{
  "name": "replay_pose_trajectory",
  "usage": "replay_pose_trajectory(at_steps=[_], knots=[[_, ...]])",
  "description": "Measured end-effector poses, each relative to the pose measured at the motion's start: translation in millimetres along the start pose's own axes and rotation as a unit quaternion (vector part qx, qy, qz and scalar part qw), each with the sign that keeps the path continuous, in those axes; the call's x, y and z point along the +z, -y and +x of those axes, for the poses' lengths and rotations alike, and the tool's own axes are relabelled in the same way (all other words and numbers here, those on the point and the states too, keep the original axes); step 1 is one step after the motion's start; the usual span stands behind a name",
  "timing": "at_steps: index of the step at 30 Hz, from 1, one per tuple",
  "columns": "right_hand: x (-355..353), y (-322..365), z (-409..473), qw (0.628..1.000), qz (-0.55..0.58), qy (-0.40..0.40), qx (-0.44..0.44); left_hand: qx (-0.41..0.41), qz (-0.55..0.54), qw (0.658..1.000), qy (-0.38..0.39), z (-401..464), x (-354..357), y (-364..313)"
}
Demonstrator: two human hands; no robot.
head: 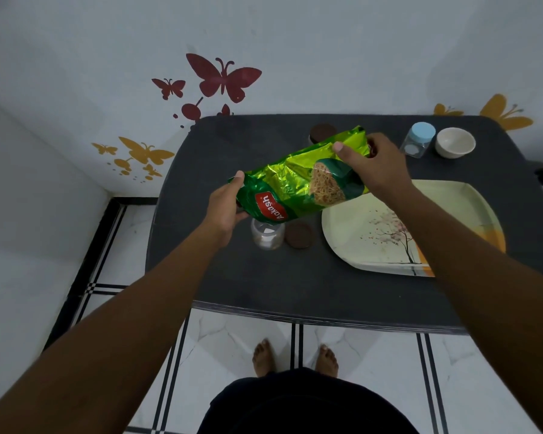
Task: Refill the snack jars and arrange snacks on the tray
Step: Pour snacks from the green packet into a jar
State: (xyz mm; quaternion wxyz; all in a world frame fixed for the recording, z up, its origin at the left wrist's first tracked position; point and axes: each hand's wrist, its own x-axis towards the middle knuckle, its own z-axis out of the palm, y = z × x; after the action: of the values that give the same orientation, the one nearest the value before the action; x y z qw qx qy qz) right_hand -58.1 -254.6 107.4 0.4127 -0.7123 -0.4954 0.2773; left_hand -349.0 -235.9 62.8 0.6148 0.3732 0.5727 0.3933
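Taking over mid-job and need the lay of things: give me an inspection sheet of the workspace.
Surface: dark table.
Job's things: green snack packet tilted over open clear jar; brown lid beside it; floral tray bare; blue-lidded jar; brown-lidded jar behind the packet.
Clutter: white bowl.
Grippers: left hand and right hand both grip the packet.
Cables: nothing seen.
Surroundings: butterfly wall stickers, tiled floor.
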Motion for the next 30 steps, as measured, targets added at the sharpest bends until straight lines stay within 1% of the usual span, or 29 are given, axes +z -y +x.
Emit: replay_pose_trajectory(at_steps=[3, 15, 19, 23, 26, 30], knots=[[1, 0, -1, 1.000, -0.004, -0.014, -0.009, -0.002, -0.002, 1.000, 0.001, -1, 1, 1], [-4, 1, 0, 1.000, -0.008, -0.020, 0.000, 0.009, 0.016, 1.000, -0.015, 0, 7, -5], [-5, 1, 0, 0.999, -0.008, -0.040, -0.003, 0.036, 0.024, 0.999, -0.026, -3, 11, -5], [-7, -3, 1, 1.000, 0.004, -0.031, 0.002, 0.072, 0.027, 0.997, -0.016, -5, 10, 1], [-7, -5, 1, 1.000, 0.007, -0.024, 0.005, 0.081, 0.057, 0.995, -0.001, -3, 6, 7], [-6, -7, 0, 0.999, 0.019, -0.033, 0.006, 0.120, 0.134, 0.984, 0.000, -3, 6, 10]])
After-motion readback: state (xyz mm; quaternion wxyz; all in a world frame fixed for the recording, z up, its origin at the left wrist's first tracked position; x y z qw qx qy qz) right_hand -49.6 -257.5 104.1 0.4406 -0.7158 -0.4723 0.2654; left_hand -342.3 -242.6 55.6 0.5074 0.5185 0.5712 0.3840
